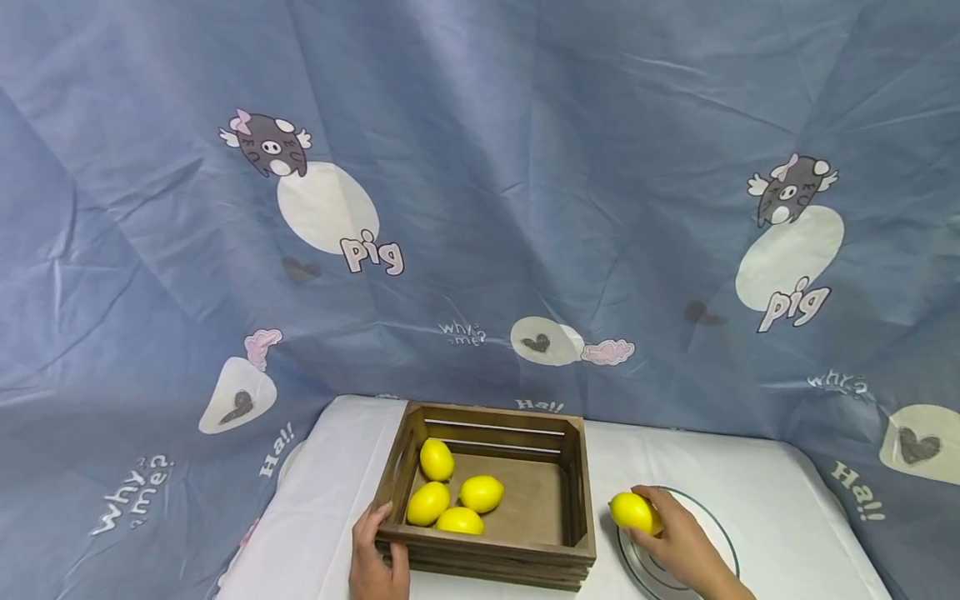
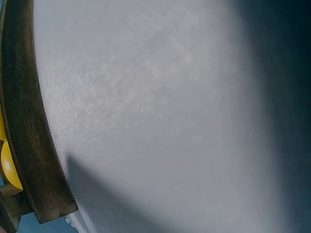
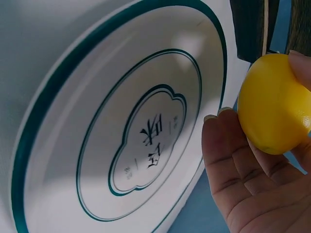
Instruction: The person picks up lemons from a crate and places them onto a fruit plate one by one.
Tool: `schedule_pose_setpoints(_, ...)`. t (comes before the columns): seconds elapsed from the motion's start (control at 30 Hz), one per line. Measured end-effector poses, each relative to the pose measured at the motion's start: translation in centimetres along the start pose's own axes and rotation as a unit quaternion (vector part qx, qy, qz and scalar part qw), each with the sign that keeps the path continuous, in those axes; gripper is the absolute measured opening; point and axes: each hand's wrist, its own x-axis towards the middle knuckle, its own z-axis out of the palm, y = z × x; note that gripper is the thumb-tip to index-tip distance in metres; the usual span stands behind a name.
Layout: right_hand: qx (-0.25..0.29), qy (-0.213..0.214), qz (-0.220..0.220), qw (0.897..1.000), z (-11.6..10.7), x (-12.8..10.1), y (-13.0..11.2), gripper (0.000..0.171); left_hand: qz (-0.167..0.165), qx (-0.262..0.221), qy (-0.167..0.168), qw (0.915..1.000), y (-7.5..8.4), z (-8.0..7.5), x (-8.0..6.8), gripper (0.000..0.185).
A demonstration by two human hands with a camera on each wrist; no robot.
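At the plate's [image 3: 53, 160] edge, on the side facing the crate [image 1: 487, 546], I watch the right hand [image 1: 678, 537] hold one yellow lemon [image 1: 632, 512]. Its thumb and forefinger are closed on the fruit, while two other fingers extend alongside, fairly straight, as the right wrist view shows me. From my station the lemon looks clear of the plate — how high it sits, I cannot tell. White with a green rim, the plate carries a thinner ring, then a lobed outline around dark written characters.

Over on the other side, I see the left hand [image 1: 378, 554] gripping the crate's near left corner, fingers on the side and thumb against the front. My left wrist view gives me only a strip of the brown wood, some yellow behind it and plenty of white cloth [image 1: 787, 492]; the hand itself is out of that picture.

Inside the crate I count four more lemons [image 1: 482, 494], gathered toward its left half — one up near the back, three closer to the front. Behind everything hangs a creased blue curtain [image 1: 480, 167] printed with pigs and lettering.
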Motion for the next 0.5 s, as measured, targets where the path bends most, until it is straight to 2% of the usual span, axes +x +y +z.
schedule_pose_setpoints(0.1, 0.0, -0.001, 0.004, 1.0, 0.2, 0.0, 0.3, 0.06, -0.004, -0.002, -0.002, 1.0, 0.0, 0.0, 0.0, 0.065)
schedule_pose_setpoints(0.3, -0.012, 0.004, -0.004, 1.0, 0.6, 0.0, 0.6, 0.059, 0.013, -0.004, 0.008, 0.9999, -0.2, 0.1, 0.0, 0.07)
schedule_pose_setpoints(0.5, -0.007, -0.001, 0.005, 1.0, 1.1, 0.0, 0.6, 0.059, 0.03, -0.022, 0.01, 0.9993, -0.5, 0.1, 0.1, 0.065)
